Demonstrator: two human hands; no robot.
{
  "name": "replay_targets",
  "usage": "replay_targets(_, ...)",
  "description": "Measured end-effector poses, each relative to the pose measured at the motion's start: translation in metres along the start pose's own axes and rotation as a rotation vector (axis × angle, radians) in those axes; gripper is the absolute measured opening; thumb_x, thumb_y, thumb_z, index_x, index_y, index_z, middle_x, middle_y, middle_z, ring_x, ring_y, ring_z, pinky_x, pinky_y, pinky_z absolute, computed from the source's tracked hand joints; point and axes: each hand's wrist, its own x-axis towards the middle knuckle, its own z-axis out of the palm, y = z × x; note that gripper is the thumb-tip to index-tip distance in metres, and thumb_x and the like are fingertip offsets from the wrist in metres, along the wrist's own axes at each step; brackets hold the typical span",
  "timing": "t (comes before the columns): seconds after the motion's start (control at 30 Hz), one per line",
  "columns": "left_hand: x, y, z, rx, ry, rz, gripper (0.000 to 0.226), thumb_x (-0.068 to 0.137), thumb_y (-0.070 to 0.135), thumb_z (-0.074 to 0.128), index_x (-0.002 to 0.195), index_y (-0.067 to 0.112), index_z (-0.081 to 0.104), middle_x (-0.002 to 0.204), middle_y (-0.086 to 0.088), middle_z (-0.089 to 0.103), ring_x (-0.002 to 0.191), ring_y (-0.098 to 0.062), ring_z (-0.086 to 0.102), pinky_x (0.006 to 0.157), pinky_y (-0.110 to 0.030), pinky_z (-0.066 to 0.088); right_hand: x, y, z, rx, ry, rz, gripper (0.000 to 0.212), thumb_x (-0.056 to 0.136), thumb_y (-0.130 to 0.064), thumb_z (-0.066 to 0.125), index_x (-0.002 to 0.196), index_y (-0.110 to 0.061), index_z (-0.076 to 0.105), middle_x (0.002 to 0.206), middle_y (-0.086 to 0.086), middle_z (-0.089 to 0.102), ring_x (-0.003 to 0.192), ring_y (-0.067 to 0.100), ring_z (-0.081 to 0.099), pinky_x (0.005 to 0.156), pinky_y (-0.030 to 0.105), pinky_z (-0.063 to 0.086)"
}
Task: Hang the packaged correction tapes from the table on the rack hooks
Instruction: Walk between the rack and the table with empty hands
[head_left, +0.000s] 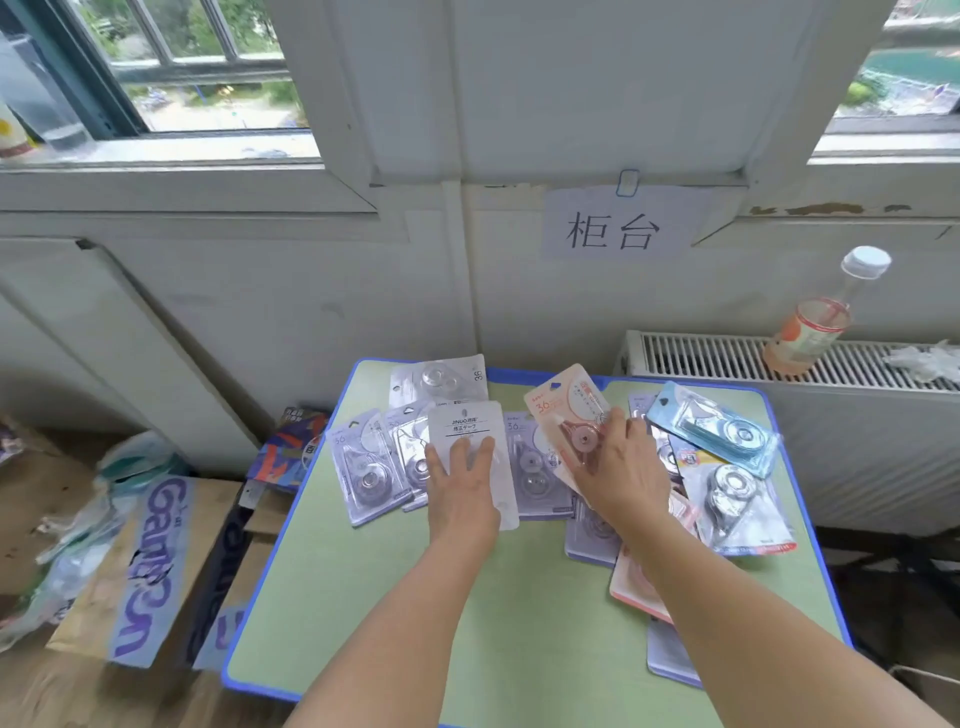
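Note:
Several packaged correction tapes lie spread over the far half of the green table (519, 613) with a blue rim. My left hand (460, 488) holds a white package (470, 428), fingers on its face, its top raised toward the wall. My right hand (618, 465) grips a pink package (563, 410) and tilts it up off the pile. A blue package (711, 428) and a clear one with a dark tape (737, 501) lie at the right. Lilac packages (363, 467) lie at the left. No rack hooks are in view.
A white radiator (727, 358) runs behind the table at the right, with a drink bottle (815, 322) on it. Cardboard boxes (156, 561) and plastic bags stand on the floor to the left. A paper sign (613, 228) hangs on the wall below the windows.

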Motion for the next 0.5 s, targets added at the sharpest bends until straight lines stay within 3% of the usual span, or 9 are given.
replay_targets(0.13, 0.002, 0.016, -0.011, -0.011, 0.005, 0.106, 0.084, 0.087, -0.005, 0.049, 0.153, 0.032, 0.013, 0.161, 0.001, 0.000, 0.147, -0.040, -0.008, 0.113, -0.036, 0.029, -0.017, 0.009, -0.009, 0.107, 0.090, 0.116, 0.076, 0.088, -0.062, 0.051, 0.139, -0.009, 0.032, 0.128, 0.012, 0.044, 0.116, 0.033, 0.047, 0.085, 0.039, 0.043)
replay_targets(0.23, 0.001, 0.031, -0.013, -0.039, -0.006, 0.198, 0.086, 0.085, -0.011, 0.044, 0.153, 0.035, 0.016, 0.161, 0.006, -0.017, 0.147, -0.039, -0.011, 0.109, -0.038, 0.037, -0.032, 0.020, -0.017, 0.107, 0.124, 0.237, 0.081, 0.089, -0.062, 0.051, 0.144, -0.009, 0.026, 0.132, 0.012, 0.042, 0.120, 0.032, 0.045, 0.087, 0.040, 0.043)
replay_targets(0.33, -0.005, 0.045, -0.018, -0.014, -0.029, 0.300, 0.089, 0.085, -0.014, 0.042, 0.153, 0.036, 0.016, 0.159, 0.006, -0.026, 0.148, -0.039, -0.010, 0.115, -0.041, 0.026, -0.052, 0.030, -0.023, 0.100, 0.193, 0.366, 0.083, 0.088, -0.065, 0.049, 0.143, -0.007, 0.028, 0.131, 0.012, 0.043, 0.119, 0.032, 0.046, 0.091, 0.039, 0.042)
replay_targets(0.5, -0.018, 0.058, -0.012, 0.078, -0.076, 0.537, 0.084, 0.087, -0.004, 0.051, 0.152, 0.036, 0.016, 0.159, 0.001, -0.024, 0.147, -0.040, -0.008, 0.116, -0.041, 0.026, -0.100, 0.043, -0.024, 0.058, 0.237, 0.583, 0.084, 0.087, -0.051, 0.061, 0.146, -0.006, 0.022, 0.138, 0.013, 0.037, 0.122, 0.032, 0.043, 0.094, 0.038, 0.042)
